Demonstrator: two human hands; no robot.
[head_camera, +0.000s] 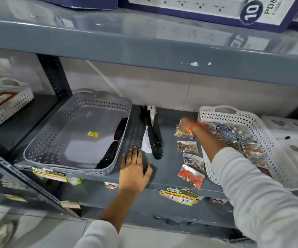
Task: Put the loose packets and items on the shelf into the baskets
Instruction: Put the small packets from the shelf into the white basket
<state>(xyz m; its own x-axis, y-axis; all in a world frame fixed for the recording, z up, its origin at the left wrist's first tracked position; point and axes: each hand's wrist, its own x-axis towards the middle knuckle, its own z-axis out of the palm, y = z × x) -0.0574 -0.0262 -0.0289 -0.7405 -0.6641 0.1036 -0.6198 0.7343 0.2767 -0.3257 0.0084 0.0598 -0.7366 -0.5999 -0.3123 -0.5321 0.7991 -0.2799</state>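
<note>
A grey basket (55,138) on the shelf holds one black bundle (111,145) along its right side. Between the baskets lie a black and white bundle (151,136) and a column of clear packets: gold (181,133), dark round pieces (187,146), blue and silver (193,161), orange (191,178). The white basket (214,169) on the right is full of similar packets. My left hand (133,169) lies flat and open on the shelf beside the grey basket. My right hand (186,125) reaches down onto the gold packet, fingers curled on its top edge.
Another white basket (12,97) with a red-framed item stands at far left past a shelf post (53,76). Boxed power strips (198,8) sit on the shelf above. Price labels (180,195) stick to the shelf front. White blister packs (294,140) lie at far right.
</note>
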